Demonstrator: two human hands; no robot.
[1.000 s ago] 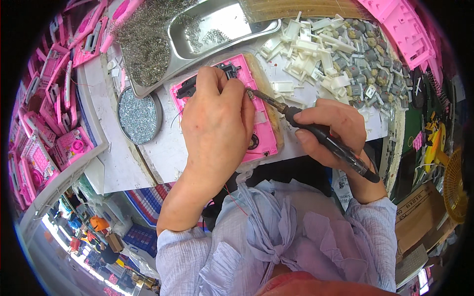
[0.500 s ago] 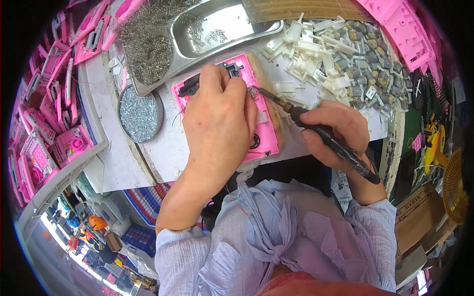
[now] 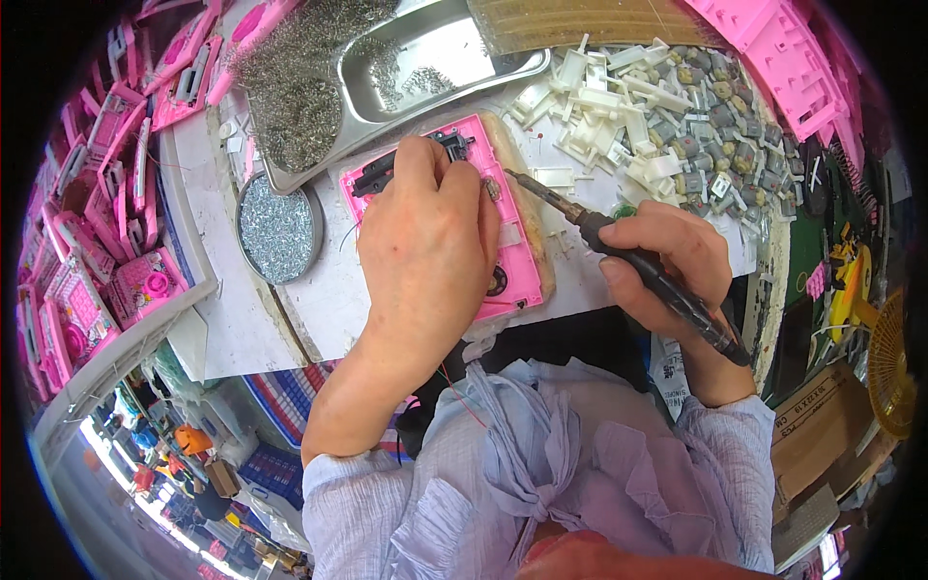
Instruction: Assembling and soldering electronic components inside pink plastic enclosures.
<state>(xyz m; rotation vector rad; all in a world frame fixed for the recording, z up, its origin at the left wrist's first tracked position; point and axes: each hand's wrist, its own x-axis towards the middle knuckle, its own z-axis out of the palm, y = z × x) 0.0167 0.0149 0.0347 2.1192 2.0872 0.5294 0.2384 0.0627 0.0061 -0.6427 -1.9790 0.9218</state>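
Observation:
A pink plastic case lies open on a pale pad in front of me. A black mechanism sits along its far side, and a small round dark part near its close end. My left hand is over the case, fingertips closed and pressed down inside it; what they pinch is hidden. A soldering iron with a black handle is gripped in my right hand. Its tip points at the case's right edge, just apart from it.
A round dish of small silvery screws stands left. Behind are a metal tray and a heap of tiny metal pieces. White plastic parts and small motors pile up right. Pink cases stack far left.
The soldering iron's tip has drawn back to the right from a small part at the case's inner edge. My left hand stays on the case almost unmoved.

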